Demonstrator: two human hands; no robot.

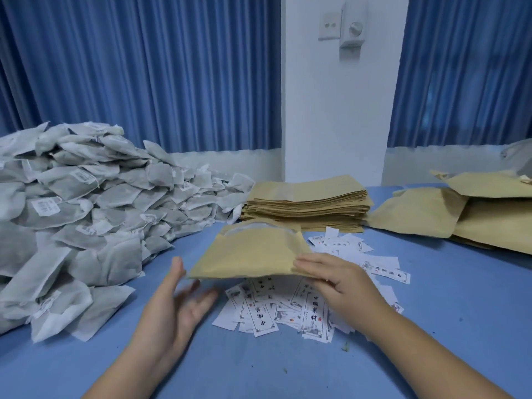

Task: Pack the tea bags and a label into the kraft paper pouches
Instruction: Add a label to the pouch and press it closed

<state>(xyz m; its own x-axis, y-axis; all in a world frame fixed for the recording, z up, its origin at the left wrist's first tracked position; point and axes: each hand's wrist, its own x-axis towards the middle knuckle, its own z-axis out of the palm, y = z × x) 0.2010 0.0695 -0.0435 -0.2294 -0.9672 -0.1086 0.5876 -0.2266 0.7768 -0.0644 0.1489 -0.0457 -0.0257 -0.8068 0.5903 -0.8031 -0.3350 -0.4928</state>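
On the near side of the flat stack of tan kraft paper pouches (306,207), what is in hand? (Inspector)

One tan kraft paper pouch (253,254), its near edge lifted off the blue table cover (431,312), its mouth turned toward the stack and gaping. Something pale shows inside; its nature cannot be determined. The right hand (342,280) grasps the near right corner, fingers over the top face, thumb under the edge. (Examiner)

And the left hand (178,306)? (Inspector)

Released: fingers straight and spread, holding nothing, just beside the pouch's near left corner. It is motion-blurred, so contact with the pouch cannot be told. (Examiner)

Stock on the table? (Inspector)

Left of the stack and reaching up to it, a large heap of grey-white fabric tea bags (86,214) with small white tags. On the stack's near side, under and around the held pouch, a scatter of small white paper labels (288,309) printed with black characters. Right of the stack, a loose pile of bulging tan pouches (460,220). Behind the stack, a white pillar (339,110) between blue pleated curtains (144,67) (Examiner)
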